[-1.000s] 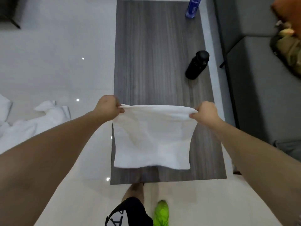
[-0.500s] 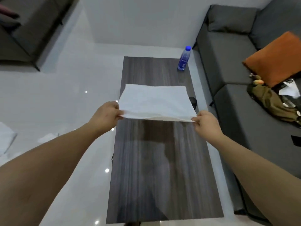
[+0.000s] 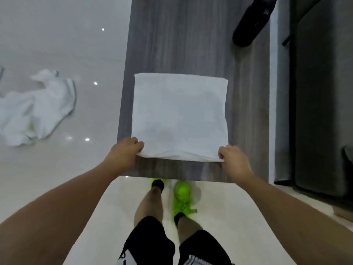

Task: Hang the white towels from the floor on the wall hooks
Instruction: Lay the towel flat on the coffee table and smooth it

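A folded white towel (image 3: pixel 179 115) lies flat on the near end of a dark wood-grain table (image 3: pixel 191 44). My left hand (image 3: pixel 125 152) pinches its near left corner, and my right hand (image 3: pixel 232 159) pinches its near right corner. A second white towel (image 3: pixel 36 109) lies crumpled on the glossy floor to the left of the table. No wall hooks are in view.
A black bottle (image 3: pixel 252 23) stands on the table's far right. A grey sofa (image 3: pixel 317 92) runs along the right side, close to the table. My legs and green shoes (image 3: pixel 183 196) stand at the table's near edge on the pale tile floor (image 3: pixel 57 35).
The towel was held stretched in the air between both hands; now it lies flat on the near end of the table. The view has tipped down toward my feet.
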A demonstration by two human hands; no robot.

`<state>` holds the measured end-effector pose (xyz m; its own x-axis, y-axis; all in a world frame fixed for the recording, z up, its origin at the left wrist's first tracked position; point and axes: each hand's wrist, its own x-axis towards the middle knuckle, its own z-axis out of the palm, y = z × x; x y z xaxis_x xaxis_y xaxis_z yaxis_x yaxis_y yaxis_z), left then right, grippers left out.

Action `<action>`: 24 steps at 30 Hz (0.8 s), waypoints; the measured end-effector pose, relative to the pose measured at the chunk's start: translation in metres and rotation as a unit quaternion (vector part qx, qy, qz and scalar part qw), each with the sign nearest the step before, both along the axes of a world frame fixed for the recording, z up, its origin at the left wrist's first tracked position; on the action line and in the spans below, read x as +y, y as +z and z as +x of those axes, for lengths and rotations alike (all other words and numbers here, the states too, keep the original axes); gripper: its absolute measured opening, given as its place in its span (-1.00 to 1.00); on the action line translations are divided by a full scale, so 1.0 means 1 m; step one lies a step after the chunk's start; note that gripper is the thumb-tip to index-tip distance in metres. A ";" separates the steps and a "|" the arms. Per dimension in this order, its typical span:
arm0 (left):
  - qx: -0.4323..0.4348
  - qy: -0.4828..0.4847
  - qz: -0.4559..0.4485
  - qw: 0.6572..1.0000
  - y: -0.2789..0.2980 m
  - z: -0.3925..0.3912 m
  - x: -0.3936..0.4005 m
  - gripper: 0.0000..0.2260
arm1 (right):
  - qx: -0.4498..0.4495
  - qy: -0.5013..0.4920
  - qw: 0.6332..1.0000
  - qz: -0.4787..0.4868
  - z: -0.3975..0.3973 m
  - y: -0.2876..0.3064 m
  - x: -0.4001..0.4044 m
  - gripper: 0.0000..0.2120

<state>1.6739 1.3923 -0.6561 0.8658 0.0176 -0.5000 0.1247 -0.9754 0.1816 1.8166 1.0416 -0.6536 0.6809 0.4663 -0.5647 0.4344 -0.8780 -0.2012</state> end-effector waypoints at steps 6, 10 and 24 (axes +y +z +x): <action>0.127 -0.002 -0.004 0.992 -0.030 -0.045 -0.034 -0.75 | 0.083 0.025 0.993 -0.081 -0.045 -0.032 -0.032 -0.78; 0.293 -0.045 0.023 0.955 -0.020 -0.007 -0.025 -0.71 | 0.176 0.058 0.969 -0.167 -0.024 -0.021 -0.016 -0.65; -0.023 0.028 -0.045 0.998 -0.026 0.231 -0.001 -0.67 | -0.108 -0.028 0.990 0.081 0.139 -0.052 0.178 -0.66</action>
